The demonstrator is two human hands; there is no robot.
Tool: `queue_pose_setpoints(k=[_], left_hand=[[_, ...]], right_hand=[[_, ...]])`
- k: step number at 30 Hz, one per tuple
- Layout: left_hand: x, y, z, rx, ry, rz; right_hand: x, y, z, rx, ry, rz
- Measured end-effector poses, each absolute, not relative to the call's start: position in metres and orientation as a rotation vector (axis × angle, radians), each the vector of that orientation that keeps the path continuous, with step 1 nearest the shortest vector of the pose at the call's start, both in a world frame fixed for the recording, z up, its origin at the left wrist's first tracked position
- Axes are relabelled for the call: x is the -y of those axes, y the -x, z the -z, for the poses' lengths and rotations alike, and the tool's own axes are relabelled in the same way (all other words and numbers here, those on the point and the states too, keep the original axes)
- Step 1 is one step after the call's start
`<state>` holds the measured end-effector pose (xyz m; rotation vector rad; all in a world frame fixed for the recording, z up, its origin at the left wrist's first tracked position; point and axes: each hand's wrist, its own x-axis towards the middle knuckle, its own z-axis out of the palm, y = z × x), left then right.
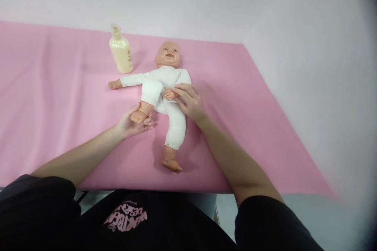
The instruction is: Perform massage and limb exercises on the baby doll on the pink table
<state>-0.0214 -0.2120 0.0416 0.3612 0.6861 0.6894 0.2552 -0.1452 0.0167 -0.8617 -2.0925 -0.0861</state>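
Pink sheet (pixel 59 98) covers the table, with a baby doll (pixel 165 86) in a white bodysuit lying face-up at its middle, one leg already bent up toward the belly, the other stretched flat, so the leg work looks partway. Left hand (pixel 132 123) cups the raised foot, fingers loosely curled; right hand (pixel 188 102) rests open on the doll's hip. Cream lotion bottle (pixel 121 51) stands capped beside the doll's outstretched arm; the label is unreadable, the left palm hidden.

There is one view only, from the camera on my head. It looks forward and steeply down over my chest and both forearms onto the pink counter (pixel 59 86), close enough that my arms fill the lower half. It faces the pale wall (pixel 206 0) behind the counter's far edge.
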Motion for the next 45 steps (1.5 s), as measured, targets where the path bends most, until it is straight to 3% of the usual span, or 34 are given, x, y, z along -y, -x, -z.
queue_pose_setpoints(k=[5,11,15,21,24,28,32,37,45], left_hand=[[0.215,0.023,-0.032,-0.604,-0.525,-0.620],[0.222,0.029,-0.033,-0.348,-0.929,-0.230],[0.225,0.031,-0.040,-0.336,-1.111,-0.045],[0.222,0.034,-0.032,-0.396,-1.305,-0.029],[0.222,0.035,-0.032,-0.398,-1.320,-0.031],[0.225,0.034,-0.033,-0.303,-1.151,-0.080],[0.225,0.031,-0.028,-0.186,-0.874,-0.357],[0.218,0.023,-0.036,-0.502,-0.541,-0.649],[0.216,0.017,-0.052,-0.675,-0.270,-0.755]], right_hand=[[0.145,-0.255,-0.018,2.082,0.905,0.038],[0.129,-0.268,-0.013,1.669,0.931,-0.118],[0.103,-0.292,0.001,1.367,0.923,-0.279],[0.074,-0.334,0.037,0.894,1.033,-0.753],[0.070,-0.341,0.046,0.867,1.014,-0.832],[0.076,-0.332,0.036,0.872,1.030,-0.755],[0.090,-0.309,0.012,1.059,0.954,-0.479],[0.112,-0.279,-0.010,1.414,0.963,-0.283],[0.134,-0.261,-0.020,1.733,0.854,-0.195]])
